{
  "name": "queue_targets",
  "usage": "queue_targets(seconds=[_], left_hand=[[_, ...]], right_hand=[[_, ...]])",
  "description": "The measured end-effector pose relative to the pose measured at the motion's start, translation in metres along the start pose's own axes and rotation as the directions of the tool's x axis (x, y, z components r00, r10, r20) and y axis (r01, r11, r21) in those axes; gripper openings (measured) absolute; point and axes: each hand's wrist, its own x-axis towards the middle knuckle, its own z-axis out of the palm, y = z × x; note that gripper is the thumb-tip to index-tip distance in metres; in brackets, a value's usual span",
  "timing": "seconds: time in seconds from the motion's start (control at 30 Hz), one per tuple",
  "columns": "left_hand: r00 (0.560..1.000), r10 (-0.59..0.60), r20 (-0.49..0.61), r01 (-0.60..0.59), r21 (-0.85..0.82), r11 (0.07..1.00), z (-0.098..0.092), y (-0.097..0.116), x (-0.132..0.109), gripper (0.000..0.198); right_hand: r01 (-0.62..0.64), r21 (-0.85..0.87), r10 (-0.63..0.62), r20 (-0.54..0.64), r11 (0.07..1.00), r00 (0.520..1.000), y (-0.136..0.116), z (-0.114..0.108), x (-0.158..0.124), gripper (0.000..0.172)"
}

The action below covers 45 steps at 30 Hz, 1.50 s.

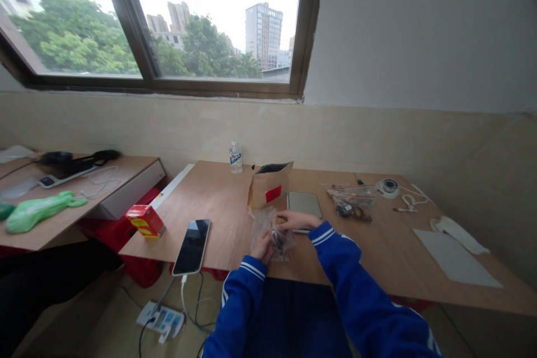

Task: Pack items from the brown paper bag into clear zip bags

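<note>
Past blue sleeves (369, 305), a probably limp, light clear bag (260, 224), best edge-pinched, is grasped by the left hand (263, 247); the right hand's (297, 220) grip cannot be told.

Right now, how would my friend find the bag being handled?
Find the wooden table beneath the window. Near its front edge, by the brown pouch, is the clear bag. Unlike the other bag, it has the left hand and right hand on it.

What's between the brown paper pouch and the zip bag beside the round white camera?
A flat silver-topped slab lies on the wooden table there, in the head view.
</note>
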Motion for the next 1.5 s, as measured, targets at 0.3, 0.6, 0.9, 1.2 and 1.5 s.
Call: queue_targets(seconds=[0.3, 0.6, 0.9, 1.2, 1.5], left_hand=[[1.000, -0.012, -0.017, 0.010, -0.112, 0.994, 0.001, 0.008, 0.002, 0.026], [0.996, -0.085, -0.015, 0.081, -0.185, 0.979, 0.004, 0.018, -0.003, 0.025], [0.995, -0.099, -0.032, 0.090, -0.221, 0.971, -0.001, 0.019, -0.002, 0.030], [0.994, -0.107, -0.025, 0.097, -0.259, 0.961, -0.002, 0.020, -0.004, 0.026], [0.993, -0.116, -0.005, 0.111, -0.272, 0.956, -0.003, 0.020, -0.003, 0.022]], right_hand=[[0.040, 0.142, 0.006, -0.312, 0.989, 0.950, 0.015, 0.007, -0.007, 0.042], [0.097, 0.193, 0.037, -0.590, 0.976, 0.807, 0.025, 0.013, 0.003, 0.045], [0.212, 0.041, -0.139, -0.635, 0.976, 0.760, -0.019, 0.008, -0.002, 0.030], [0.350, -0.043, -0.266, -0.740, 0.936, 0.619, -0.072, -0.053, 0.020, 0.032], [0.228, -0.365, -0.424, -0.663, 0.903, 0.617, -0.068, -0.074, 0.056, 0.022]])
